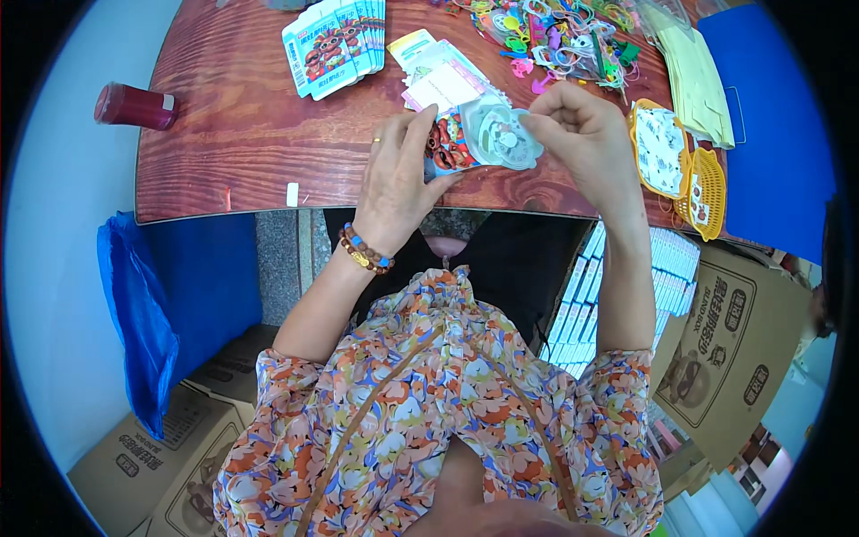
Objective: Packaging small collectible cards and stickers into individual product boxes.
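My left hand (396, 170) is wrapped round a small printed carton (447, 143) with red cartoon figures, held just above the near part of the table. At the carton's right end sits a pale green, translucent plastic piece (508, 139) with a scalloped edge and a round middle. The fingers of my right hand (586, 134) are pinched together at that piece's right edge. How far the piece reaches into the carton is hidden. Behind the carton lie printed cards and slips (443, 87).
Stacked cartons (335, 45) stand at the back left, a dark red jar (136, 106) at the left edge. Colourful small trinkets (555, 40) heap at the back. Right are yellow baskets (705, 192) and pale yellow sheets (689, 76). Cardboard boxes (729, 349) stand below the table.
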Tool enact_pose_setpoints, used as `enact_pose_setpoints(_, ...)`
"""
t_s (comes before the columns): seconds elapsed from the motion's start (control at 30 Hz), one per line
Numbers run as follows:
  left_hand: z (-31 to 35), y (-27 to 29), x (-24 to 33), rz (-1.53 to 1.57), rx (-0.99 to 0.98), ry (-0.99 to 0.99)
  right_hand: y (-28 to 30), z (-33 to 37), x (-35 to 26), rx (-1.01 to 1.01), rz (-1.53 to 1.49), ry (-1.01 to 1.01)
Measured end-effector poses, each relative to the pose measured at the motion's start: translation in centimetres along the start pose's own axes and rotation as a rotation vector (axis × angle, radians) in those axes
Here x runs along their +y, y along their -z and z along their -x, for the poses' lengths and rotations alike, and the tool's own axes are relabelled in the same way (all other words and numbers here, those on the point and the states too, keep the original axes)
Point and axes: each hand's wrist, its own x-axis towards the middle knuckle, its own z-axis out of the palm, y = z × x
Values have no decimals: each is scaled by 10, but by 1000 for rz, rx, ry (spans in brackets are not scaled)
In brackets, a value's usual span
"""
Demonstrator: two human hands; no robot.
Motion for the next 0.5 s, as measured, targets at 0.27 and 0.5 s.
enact_pose_setpoints(0.27,0,1,2,2,-12,-16,-2,-8,0,-63,142,3)
enact_pose_setpoints(0.5,-6,-2,3,-21,-11,-51,-17,-3,-1,2,648,250)
